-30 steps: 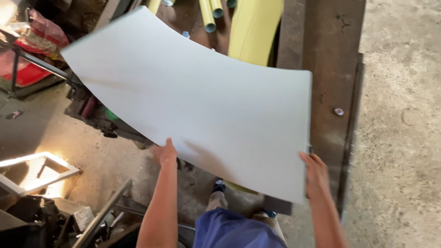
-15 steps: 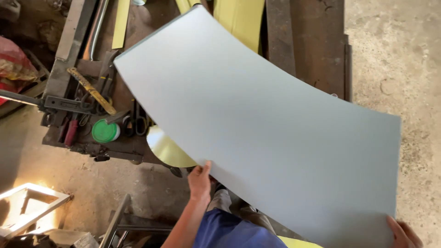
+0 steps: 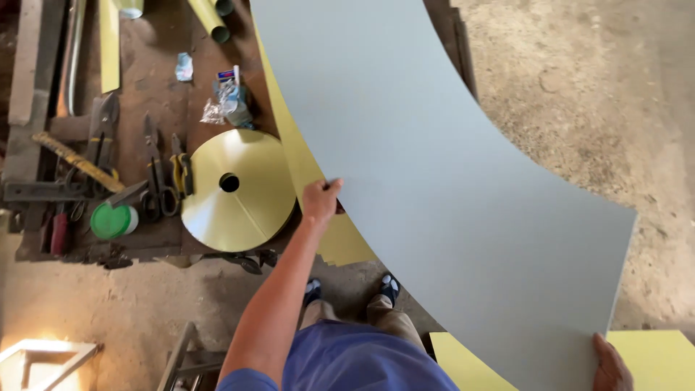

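A large pale grey metal sheet (image 3: 434, 174) bows in the air over the workbench, running from the top centre to the lower right. My left hand (image 3: 318, 200) grips its left edge at mid-height. My right hand (image 3: 610, 366) holds its lower right corner at the bottom of the view. Under the sheet's left edge lies a yellow sheet (image 3: 308, 174). A yellow metal cone with a centre hole (image 3: 239, 190) rests on the bench just left of my left hand.
A dark workbench (image 3: 156, 94) carries tin snips (image 3: 101, 130), scissors (image 3: 156, 188), a green lid (image 3: 112, 219), a folding ruler (image 3: 76, 161), yellow tubes (image 3: 210, 18) and plastic wrappers (image 3: 228, 90). Another yellow sheet (image 3: 651, 358) lies at the lower right. Dirt floor (image 3: 579, 94) is on the right.
The sheet has swung right and toward me, uncovering the bench, the cone and the tools. Both hands kept their hold on its edges.
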